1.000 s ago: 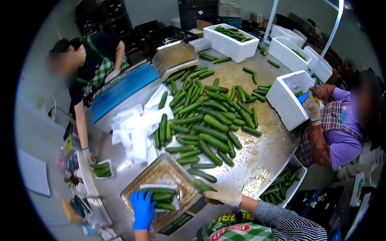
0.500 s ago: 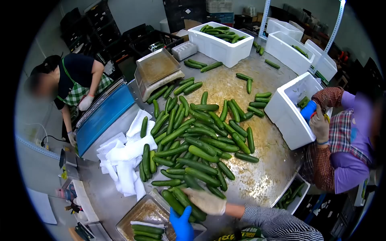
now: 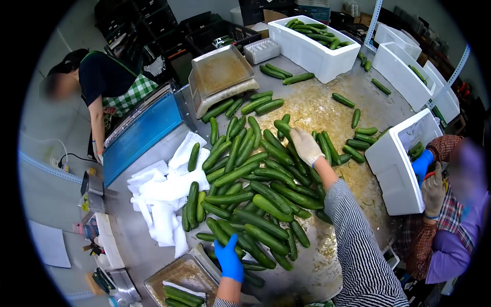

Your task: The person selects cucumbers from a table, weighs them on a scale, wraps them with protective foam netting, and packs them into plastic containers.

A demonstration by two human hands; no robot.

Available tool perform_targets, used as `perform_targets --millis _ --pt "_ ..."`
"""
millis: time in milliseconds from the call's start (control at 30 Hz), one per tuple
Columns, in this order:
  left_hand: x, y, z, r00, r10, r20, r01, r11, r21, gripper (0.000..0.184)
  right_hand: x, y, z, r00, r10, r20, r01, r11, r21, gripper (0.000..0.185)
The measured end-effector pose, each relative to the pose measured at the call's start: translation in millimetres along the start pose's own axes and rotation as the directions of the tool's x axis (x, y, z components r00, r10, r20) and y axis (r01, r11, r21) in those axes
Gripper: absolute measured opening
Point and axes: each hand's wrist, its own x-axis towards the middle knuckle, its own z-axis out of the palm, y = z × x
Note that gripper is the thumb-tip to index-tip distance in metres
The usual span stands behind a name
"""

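Observation:
A large heap of green cucumbers (image 3: pixel 266 192) covers the middle of the metal table. My left hand (image 3: pixel 228 260), in a blue glove, is closed around cucumbers (image 3: pixel 221 233) at the heap's near edge; its thumb and fingers wrap their lower ends. Stretched across to the far side of the pile, my right hand (image 3: pixel 307 146) in a pale glove has its fingers curled on a cucumber (image 3: pixel 283 126), partly hiding it. Below my left hand, a scale (image 3: pixel 179 273) bears a few cucumbers on white netting (image 3: pixel 202 294).
White foam netting (image 3: pixel 166 197) lies left of the heap. Behind it are a second scale (image 3: pixel 222 71) and a blue-topped machine (image 3: pixel 143 138), with a co-worker (image 3: pixel 110 77) leaning over. Foam boxes (image 3: pixel 317 56) stand at the back. Another person (image 3: pixel 450 204) reaches into a tilted foam box (image 3: pixel 391 169).
My right hand has left the cucumbers beside my left hand and reached forward to the heap's far side. My left hand stays near the scale. The whole view has shifted somewhat.

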Motion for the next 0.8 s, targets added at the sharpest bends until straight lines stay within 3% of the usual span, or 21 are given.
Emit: perform_targets --millis 67,133,200,267,300,333,400,467,533,600,667,733,767,800 --pt "-1 2 3 0.999 -0.053 0.004 0.052 0.993 0.106 0.062 -34 9 2 0.991 -0.069 -0.112 0.088 0.981 0.173 0.045" --pt "-18 21 20 1.0 -0.018 -0.023 0.021 0.982 0.185 0.07 -80 -12 -8 0.959 0.123 0.253 -0.211 0.91 0.356 0.041" --pt "-7 -11 1 0.958 0.274 0.08 -0.282 0.87 0.405 0.077 -126 -20 10 0.959 -0.1 0.266 0.039 0.974 0.225 0.03" --pt "-34 2 15 0.845 0.495 0.204 -0.501 0.597 0.627 0.076 -176 -53 21 0.9 -0.286 0.33 0.278 0.958 0.072 0.023" --pt "-42 3 19 0.861 0.418 0.291 -0.509 0.683 0.524 0.07 -199 -59 42 0.873 -0.433 0.226 0.39 0.897 0.21 0.029" --pt "-52 0 23 0.903 0.278 0.329 -0.4 0.825 0.4 0.061 -217 -65 58 0.825 -0.556 0.101 0.499 0.801 0.33 0.036" --pt "-58 3 26 0.994 0.043 0.102 -0.044 0.999 0.012 0.053 -233 -86 55 0.733 -0.528 0.429 0.407 0.845 0.346 0.037" --pt "-58 7 13 0.998 0.039 0.049 -0.037 0.999 -0.038 0.039 -210 -88 53 0.644 -0.538 0.543 0.434 0.842 0.319 0.028" --pt "-69 32 -4 0.996 -0.081 0.024 0.08 0.997 0.02 0.035 -181 -76 55 0.71 -0.663 0.238 0.655 0.746 0.121 0.026" --pt "-82 53 -35 1.0 0.022 -0.011 -0.02 0.992 0.126 0.036 -147 -76 43 0.878 -0.472 0.082 0.463 0.88 0.108 0.026" --pt "-89 71 -85 0.985 0.148 -0.088 -0.127 0.97 0.208 0.04 -117 -71 31 0.936 -0.345 0.063 0.35 0.93 -0.112 0.025" --pt "-102 107 -111 0.932 0.054 -0.357 0.096 0.916 0.389 0.05 -102 -63 29 0.929 -0.37 -0.006 0.364 0.916 -0.169 0.024" --pt "-90 88 -161 0.861 0.432 -0.268 -0.162 0.733 0.661 0.049 -100 -63 31 0.924 -0.382 -0.011 0.375 0.912 -0.165 0.024" --pt "-87 67 -212 0.697 0.714 -0.073 -0.322 0.402 0.857 0.048 -102 -62 33 0.92 -0.391 -0.007 0.385 0.909 -0.157 0.024"
